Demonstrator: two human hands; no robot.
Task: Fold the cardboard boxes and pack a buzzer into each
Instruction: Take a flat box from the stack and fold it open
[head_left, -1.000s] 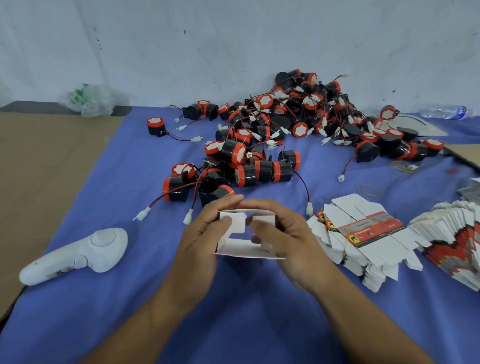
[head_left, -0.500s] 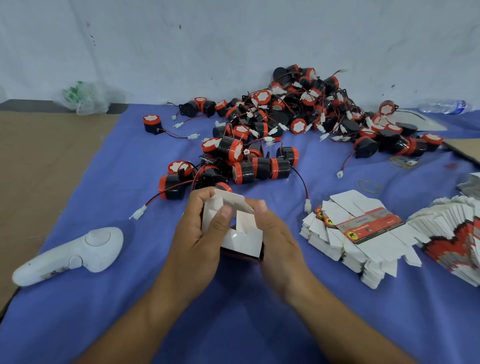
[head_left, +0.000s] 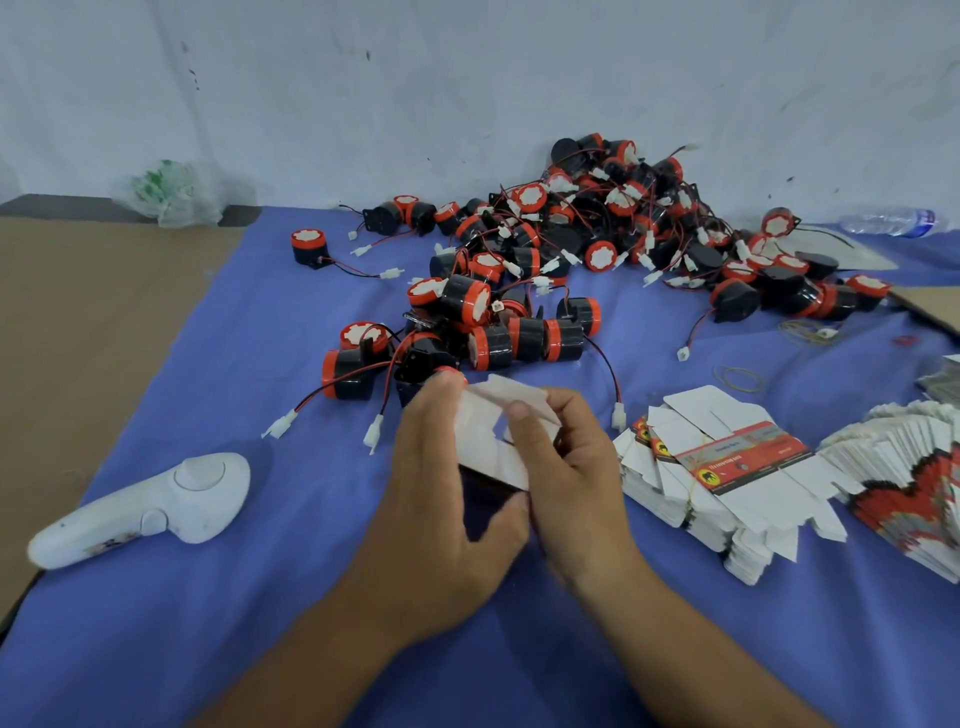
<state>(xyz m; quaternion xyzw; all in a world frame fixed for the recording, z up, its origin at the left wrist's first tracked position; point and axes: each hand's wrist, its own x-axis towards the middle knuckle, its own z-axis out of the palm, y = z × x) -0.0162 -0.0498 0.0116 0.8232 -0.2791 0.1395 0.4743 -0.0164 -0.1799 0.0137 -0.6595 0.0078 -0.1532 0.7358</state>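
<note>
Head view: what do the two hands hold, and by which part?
One half-folded cardboard box. The left hand grips its left side, thumb beneath; the right hand holds its right side, thumb on a flap.

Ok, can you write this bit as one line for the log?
step: folding | left hand: grips cardboard box | right hand: pinches top flap | buzzers: loose on blue cloth, none in hand

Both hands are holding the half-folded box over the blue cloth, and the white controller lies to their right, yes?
No. The head view shows the white controller on their left, not right. The left hand and right hand do hold the half-folded box over the blue cloth.
</note>
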